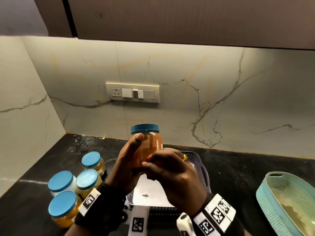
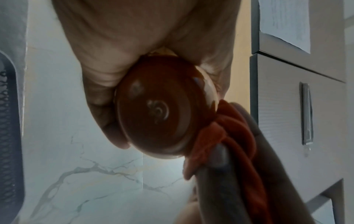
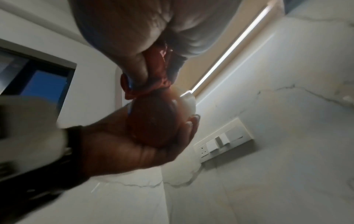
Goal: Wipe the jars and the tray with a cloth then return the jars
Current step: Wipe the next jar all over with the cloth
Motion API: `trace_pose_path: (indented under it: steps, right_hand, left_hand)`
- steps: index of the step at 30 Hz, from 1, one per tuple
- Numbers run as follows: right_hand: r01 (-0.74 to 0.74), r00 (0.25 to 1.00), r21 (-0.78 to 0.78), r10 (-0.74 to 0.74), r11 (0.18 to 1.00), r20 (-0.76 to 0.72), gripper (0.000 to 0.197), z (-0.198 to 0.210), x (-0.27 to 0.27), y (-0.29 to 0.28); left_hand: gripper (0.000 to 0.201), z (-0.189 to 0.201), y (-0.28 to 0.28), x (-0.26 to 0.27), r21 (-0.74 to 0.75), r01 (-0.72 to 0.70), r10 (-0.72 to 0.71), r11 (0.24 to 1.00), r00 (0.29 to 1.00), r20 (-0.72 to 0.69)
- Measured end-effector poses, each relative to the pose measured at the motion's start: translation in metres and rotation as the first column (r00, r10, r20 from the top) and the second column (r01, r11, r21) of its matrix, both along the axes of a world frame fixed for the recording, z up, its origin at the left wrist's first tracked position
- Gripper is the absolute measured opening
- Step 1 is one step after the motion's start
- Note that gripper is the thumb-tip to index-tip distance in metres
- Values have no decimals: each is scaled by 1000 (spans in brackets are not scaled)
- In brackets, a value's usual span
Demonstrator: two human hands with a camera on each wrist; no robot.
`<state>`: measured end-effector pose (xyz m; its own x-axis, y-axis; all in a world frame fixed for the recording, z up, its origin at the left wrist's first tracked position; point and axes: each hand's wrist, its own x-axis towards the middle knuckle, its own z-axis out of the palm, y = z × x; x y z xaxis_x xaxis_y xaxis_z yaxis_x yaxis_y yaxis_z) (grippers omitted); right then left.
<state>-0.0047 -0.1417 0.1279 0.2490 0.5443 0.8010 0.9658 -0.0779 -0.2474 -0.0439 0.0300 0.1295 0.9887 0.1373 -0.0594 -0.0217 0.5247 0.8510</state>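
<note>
My left hand (image 1: 131, 157) grips a blue-lidded jar (image 1: 148, 142) of orange-brown paste upright in the air above the grey tray (image 1: 203, 169). From below, the left wrist view shows the jar's round base (image 2: 157, 109) wrapped by my fingers. My right hand (image 1: 170, 169) holds a bunched orange-red cloth (image 2: 229, 136) pressed against the jar's lower right side; in the head view only a bit of the cloth (image 1: 149, 157) peeks out. The right wrist view shows the cloth (image 3: 159, 72) pinched in my fingers above the jar (image 3: 153, 121).
Several blue-lidded jars (image 1: 71, 184) stand on the dark counter (image 1: 42, 167) at the left. The grey perforated tray has a white floor with a small spot. A teal woven-look basket (image 1: 286, 201) sits at the right. A switch panel (image 1: 133, 92) is on the marble wall.
</note>
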Motion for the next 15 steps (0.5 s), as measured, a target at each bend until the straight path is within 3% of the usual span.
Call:
trace_pose_path:
  steps: [2,6,8,11,13,15]
  right_hand:
    - [-6,1000,-25,6,1000,-9,31,5,17,-1]
    - [142,950,118,-102,983,-295,34,27,43,2]
    - [134,958,87,-107,987,-266,36,17,26,7]
    - [35,997,25,-33,999,-63,34,-4,-1,1]
    - [3,1000,-28,-3,1000,14,32,-2,5,-4]
    - [40,993,26,-37,999,-111,35,8,22,-1]
  left_hand:
    - [106,0,-1,2,13,20,-20,1000,1000,1]
    - [84,6,-10,4,27,20,-21,999,998,50]
    - [89,-1,-7,-2,10,23,-24,1000,998,57]
    - [107,-5,0,-7,-13,10,-10,1000,1000,4]
    - [108,-5,1,-7,0,30,-30,1000,999,-13]
    - [97,-6,-2,-5,-3,74,-74,997,997,20]
